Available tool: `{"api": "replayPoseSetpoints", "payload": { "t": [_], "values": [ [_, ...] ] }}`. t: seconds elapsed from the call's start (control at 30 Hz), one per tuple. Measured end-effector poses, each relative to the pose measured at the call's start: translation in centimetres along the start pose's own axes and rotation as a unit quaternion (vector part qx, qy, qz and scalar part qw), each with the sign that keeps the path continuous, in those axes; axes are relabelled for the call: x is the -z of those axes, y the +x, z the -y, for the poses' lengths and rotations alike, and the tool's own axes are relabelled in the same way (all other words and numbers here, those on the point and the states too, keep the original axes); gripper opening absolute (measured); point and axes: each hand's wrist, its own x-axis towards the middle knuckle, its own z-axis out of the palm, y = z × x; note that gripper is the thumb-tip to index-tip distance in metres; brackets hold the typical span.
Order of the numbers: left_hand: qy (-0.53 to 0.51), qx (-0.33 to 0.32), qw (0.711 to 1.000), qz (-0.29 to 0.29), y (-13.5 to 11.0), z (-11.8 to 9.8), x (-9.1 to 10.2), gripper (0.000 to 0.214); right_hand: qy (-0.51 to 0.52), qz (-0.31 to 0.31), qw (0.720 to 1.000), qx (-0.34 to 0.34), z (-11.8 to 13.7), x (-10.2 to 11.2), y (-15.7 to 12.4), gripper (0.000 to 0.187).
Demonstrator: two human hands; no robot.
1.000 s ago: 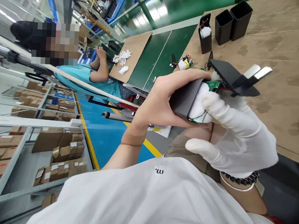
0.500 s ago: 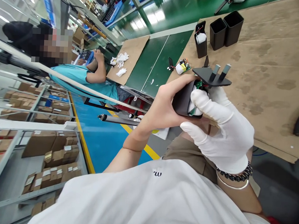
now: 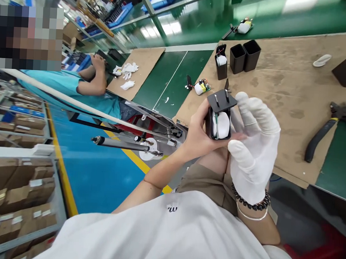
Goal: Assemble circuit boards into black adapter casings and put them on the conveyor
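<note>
Between both hands' fingers: black casing.

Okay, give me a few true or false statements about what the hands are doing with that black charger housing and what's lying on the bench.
1. The bare left hand grips the black housing. True.
2. The right hand is bare. False: it wears a white glove, with bracelets at the wrist.
3. The plug cover with metal prongs sits at the housing's top end. True.
4. The pliers are in the right hand. False: they lie on the bench to the right.
5. Three black housings stand at the far side of the brown mat. True.
</note>
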Motion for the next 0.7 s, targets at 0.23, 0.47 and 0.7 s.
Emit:
{"api": "replayPoseSetpoints", "payload": {
  "t": [0.23,0.47,0.7],
  "values": [
    [-0.044,0.043,0.998,-0.018,-0.8,0.6,-0.9,0.075,-0.02,0.007,1.0,0.0,-1.1,0.1,-0.1,0.053],
    [-0.179,0.069,0.981,0.014,-1.0,1.3,-1.3,0.067,-0.063,0.004,0.997,-0.036,-0.2,-0.2,-0.7,0.054],
    [-0.163,0.153,0.974,-0.038,-1.5,-0.5,-3.9,0.06,-0.037,-0.062,0.98,-0.188,0.1,-0.6,-0.6,0.069]
  ]
}}
